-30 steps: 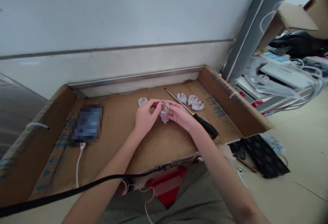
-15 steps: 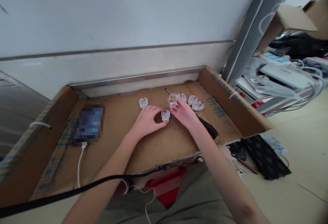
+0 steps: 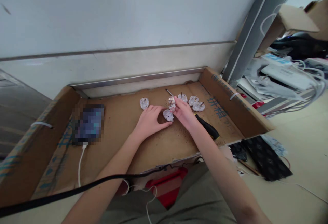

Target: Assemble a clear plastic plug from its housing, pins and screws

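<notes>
Brown cardboard tray (image 3: 114,125) before a pale flat wall (image 3: 128,15); near its middle, the left hand (image 3: 150,121) pinches a whitish round plastic piece (image 3: 168,115), the right hand (image 3: 185,113) a clear plastic piece (image 3: 171,103) just beside it.

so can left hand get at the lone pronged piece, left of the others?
Likely yes: the lone pronged piece sits close beyond the left hand, nothing visible between, though that hand holds a translucent piece.

This place seems to be a small workshop: one cardboard tray (image 3: 115,125) carries a screwdriver (image 3: 207,127) and several clear plug parts (image 3: 198,106), while at the frame's right side cables (image 3: 321,80) crowd a shelf (image 3: 278,103).
</notes>
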`<state>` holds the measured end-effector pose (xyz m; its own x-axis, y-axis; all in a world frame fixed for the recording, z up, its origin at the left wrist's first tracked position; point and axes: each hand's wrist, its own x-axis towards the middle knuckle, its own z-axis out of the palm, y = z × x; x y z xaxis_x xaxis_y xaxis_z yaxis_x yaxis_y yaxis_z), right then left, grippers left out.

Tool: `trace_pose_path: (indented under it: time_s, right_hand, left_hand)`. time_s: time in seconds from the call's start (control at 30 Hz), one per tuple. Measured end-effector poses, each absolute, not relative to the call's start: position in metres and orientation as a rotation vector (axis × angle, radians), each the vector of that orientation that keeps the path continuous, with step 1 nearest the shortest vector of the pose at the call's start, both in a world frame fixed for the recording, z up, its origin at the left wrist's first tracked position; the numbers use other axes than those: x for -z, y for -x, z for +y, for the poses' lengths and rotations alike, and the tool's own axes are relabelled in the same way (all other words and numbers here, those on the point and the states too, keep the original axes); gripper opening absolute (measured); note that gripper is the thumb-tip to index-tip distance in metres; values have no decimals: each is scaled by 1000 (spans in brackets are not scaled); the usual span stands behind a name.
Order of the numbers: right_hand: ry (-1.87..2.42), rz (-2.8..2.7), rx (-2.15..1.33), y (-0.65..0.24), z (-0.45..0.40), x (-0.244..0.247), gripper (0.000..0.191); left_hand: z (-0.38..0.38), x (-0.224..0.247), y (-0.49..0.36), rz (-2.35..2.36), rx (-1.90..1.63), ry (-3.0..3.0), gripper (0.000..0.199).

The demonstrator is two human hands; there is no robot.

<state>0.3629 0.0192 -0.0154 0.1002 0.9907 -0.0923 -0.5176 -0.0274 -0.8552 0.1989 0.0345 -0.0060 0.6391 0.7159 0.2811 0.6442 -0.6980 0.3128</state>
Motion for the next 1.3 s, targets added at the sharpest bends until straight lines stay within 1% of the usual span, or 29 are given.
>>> trace_pose_path:
  time_s: [0.07,0.2,0.37,0.6,1.07,1.3]
  right_hand:
    - [942,-759,-1309,-362,20,18,27]
    - [1050,-919,-1150,-361,22,24,27]
    - [1139,-1157,-865,-357,17,24,27]
    - [1181,-1373,-613,-353,6,19,28]
    - [1156,-1508,-565,-350,6,22,30]
    - [1128,-1507,-596,-349,6,21,30]
  left_hand:
    - [37,9,-202,1090,-593,-2660,56]
    - [41,10,-203,1117,-585,-2612,51]
    - [40,4,-198,1243,-734,-2541,44]
    - [37,5,-197,1150,-802,-2526,42]
    - [43,14,-192,1094,-928,-2361,49]
    - [41,12,-195,1037,-931,-2082,52]
